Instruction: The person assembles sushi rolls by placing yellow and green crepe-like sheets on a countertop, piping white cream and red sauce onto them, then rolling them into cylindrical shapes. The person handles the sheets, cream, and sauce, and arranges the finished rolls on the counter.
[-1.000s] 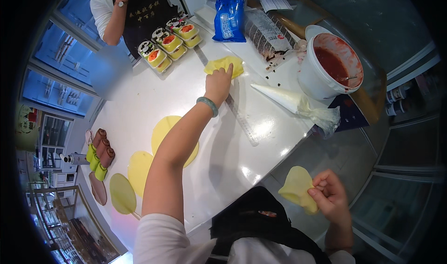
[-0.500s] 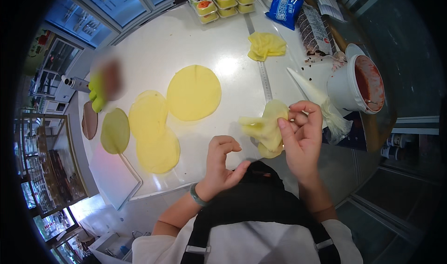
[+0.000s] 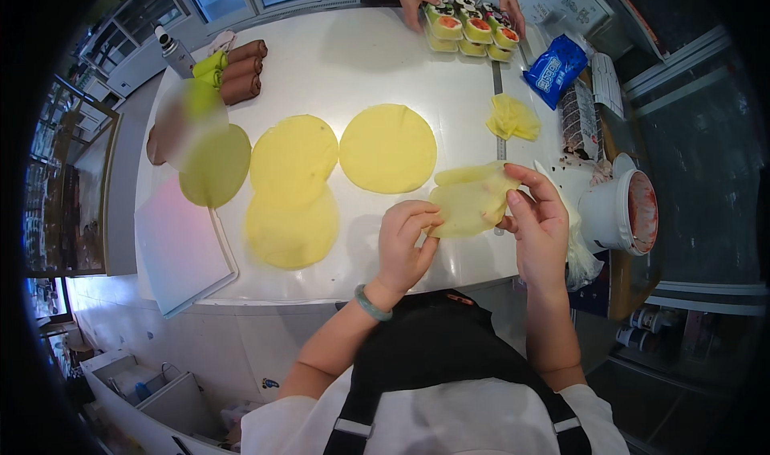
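A thin yellow crepe is stretched between my two hands over the front of the table. My left hand, below a jade-green bangle, pinches its left edge. My right hand grips the other side with thumb and fingers. The sheet sags in folds, and part of it is doubled over. Flat on the table lie a round yellow crepe, two overlapping ones further left, and a greenish one. A crumpled yellow crepe rests beyond my right hand.
A co-worker's hands touch clear boxes of fruit-topped rolls at the far edge. At right stand a white tub with red contents and a blue packet. Brown rolls and a white board are at left.
My left hand, free before, now has the crepe's left edge, and the bunched crepe is spread out. A co-worker's hands have appeared at the boxes. My view has shifted.
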The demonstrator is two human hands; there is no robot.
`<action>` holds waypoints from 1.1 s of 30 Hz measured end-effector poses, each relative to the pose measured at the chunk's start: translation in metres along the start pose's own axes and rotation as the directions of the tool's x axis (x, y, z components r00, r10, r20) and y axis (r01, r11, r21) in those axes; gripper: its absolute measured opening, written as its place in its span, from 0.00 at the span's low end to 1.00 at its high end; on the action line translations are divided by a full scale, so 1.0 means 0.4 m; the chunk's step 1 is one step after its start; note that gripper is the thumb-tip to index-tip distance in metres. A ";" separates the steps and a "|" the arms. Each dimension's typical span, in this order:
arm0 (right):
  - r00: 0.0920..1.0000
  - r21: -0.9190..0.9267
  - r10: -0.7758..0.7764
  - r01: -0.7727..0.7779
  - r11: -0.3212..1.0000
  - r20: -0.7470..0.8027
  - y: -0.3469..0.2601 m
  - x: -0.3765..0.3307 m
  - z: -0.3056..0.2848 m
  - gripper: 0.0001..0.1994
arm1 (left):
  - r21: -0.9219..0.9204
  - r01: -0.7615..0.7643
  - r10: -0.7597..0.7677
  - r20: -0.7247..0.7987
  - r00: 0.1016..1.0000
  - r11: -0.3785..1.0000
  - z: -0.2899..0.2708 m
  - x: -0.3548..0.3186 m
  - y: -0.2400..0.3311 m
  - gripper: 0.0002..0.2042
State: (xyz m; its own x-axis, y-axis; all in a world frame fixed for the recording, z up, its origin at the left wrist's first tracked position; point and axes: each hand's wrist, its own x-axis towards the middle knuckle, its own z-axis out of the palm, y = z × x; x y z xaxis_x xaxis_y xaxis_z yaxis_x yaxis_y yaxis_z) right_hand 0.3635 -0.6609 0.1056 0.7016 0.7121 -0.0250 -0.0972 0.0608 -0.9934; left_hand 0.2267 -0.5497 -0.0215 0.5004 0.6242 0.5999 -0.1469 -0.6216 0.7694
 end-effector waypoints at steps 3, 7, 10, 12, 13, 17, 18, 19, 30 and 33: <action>0.987 0.033 0.156 -0.155 0.987 -0.031 0.037 -0.052 -0.049 0.16 | -0.198 0.240 -0.206 0.175 0.963 0.950 -0.088 -0.031 0.040 0.09; 0.929 0.203 0.369 -0.357 0.912 -0.022 0.082 -0.107 -0.082 0.18 | -0.124 0.606 -0.446 0.566 0.694 0.786 -0.192 0.001 0.070 0.08; 0.902 0.308 0.428 -0.423 0.852 0.055 0.118 -0.068 -0.057 0.20 | -0.181 0.850 -0.509 0.733 0.452 0.494 -0.230 0.047 -0.010 0.07; 0.916 0.329 0.393 -0.397 0.857 0.081 0.141 -0.024 -0.037 0.20 | -0.179 0.865 -0.530 0.727 0.438 0.469 -0.252 0.099 -0.047 0.07; 0.923 0.340 0.375 -0.382 0.860 0.089 0.146 -0.007 -0.027 0.20 | -0.170 0.844 -0.547 0.693 0.470 0.509 -0.261 0.131 -0.048 0.07; 0.957 0.365 0.282 -0.286 0.886 0.064 0.116 0.029 0.015 0.18 | -0.074 0.604 -0.461 0.574 0.676 0.794 -0.287 0.229 0.004 0.05; 0.955 0.366 0.290 -0.293 0.883 0.065 0.128 0.032 0.019 0.18 | 0.000 0.497 -0.416 0.545 0.728 0.868 -0.286 0.226 -0.002 0.05; 0.952 0.368 0.298 -0.300 0.880 0.065 0.155 0.035 0.020 0.17 | 0.077 0.381 -0.363 0.521 0.773 0.921 -0.283 0.214 -0.015 0.05; 0.857 0.281 0.515 -0.492 0.824 -0.009 0.464 -0.033 -0.003 0.13 | 0.329 0.293 -0.426 0.478 0.769 0.898 -0.238 -0.062 -0.184 0.10; 0.860 0.200 0.511 -0.497 0.844 -0.020 0.489 -0.042 -0.006 0.13 | 0.330 0.150 -0.306 0.494 0.814 0.932 -0.239 -0.084 -0.187 0.10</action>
State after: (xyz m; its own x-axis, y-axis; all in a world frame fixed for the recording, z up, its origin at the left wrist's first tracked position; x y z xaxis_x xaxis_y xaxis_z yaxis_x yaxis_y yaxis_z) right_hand 0.3341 -0.6627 -0.0887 0.5679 0.6289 -0.5310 -0.5718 -0.1626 -0.8041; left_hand 0.1392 -0.4790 -0.0782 0.8738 0.4644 0.1445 0.2196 -0.6419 0.7346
